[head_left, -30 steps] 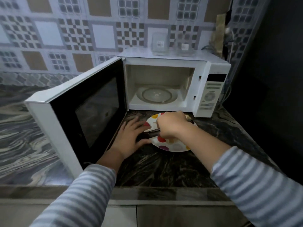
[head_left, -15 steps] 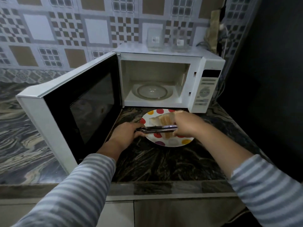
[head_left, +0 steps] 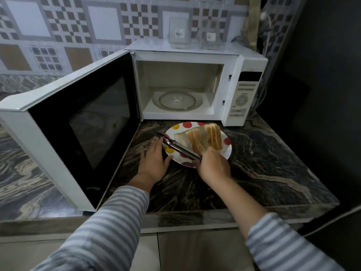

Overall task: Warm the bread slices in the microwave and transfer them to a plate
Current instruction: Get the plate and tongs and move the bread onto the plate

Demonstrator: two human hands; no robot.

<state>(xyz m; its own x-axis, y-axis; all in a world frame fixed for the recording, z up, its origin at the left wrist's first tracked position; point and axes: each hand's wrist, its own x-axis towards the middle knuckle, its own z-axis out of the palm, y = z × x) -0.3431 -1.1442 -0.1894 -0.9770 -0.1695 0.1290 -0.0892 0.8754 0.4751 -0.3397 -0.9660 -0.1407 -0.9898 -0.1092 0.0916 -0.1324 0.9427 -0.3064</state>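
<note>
From the head view, the white microwave oven (head_left: 195, 85) stands with its black-windowed door (head_left: 82, 122) swung fully open to the left, so the cavity and the clear glass turntable (head_left: 176, 100) are exposed and bare. Just in front of it, on the dark veined stone counter (head_left: 263, 163), sits a round white plate with coloured dots (head_left: 227, 151). The pale, brown-crusted bread slices (head_left: 203, 137) lie on that plate, leaning together in a stack.

The right hand (head_left: 213, 165) is curled closed around the handle end of slim metal tongs (head_left: 179, 147), which cross the plate's left side with their far tip past the rim. The left hand (head_left: 154, 163) lies with fingers loosely spread, flat on the counter against the plate's left edge, apparently to steady it. Whether the bread has been warmed cannot be told from here.
</note>
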